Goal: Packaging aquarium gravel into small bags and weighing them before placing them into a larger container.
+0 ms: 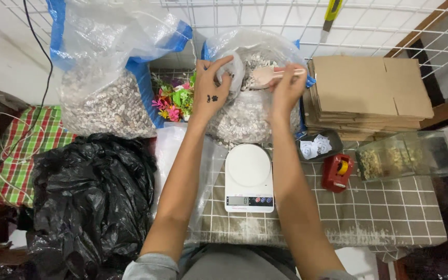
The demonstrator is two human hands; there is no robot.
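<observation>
I took the white kitchen scale [249, 178] on the checked table [390, 212] as my reference point. Well to its left, I noted a heap of black plastic bags [89, 197], and up-left of it a large clear bag of pale stones [105, 88] with blue edging. Between that bag and the scale's far side sat a bunch of bright artificial flowers [173, 99].

Directly beyond the scale stood a second clear bag of stones [250, 103]. The left hand [211, 88] was raised over it, forearm reaching straight out past the scale's left edge, fingers curled and pinching a small clear pouch [234, 70] at its mouth. The right hand [286, 85] was lifted beside it, forearm running past the scale's right edge, fingers closed around the handle of a pale scoop [265, 75], whose bowl pointed at the pouch.

Right of the scale I recorded a red tape dispenser [337, 172], a stack of flat cardboard [366, 96] behind it, and a clear box [405, 155] farthest right.
</observation>
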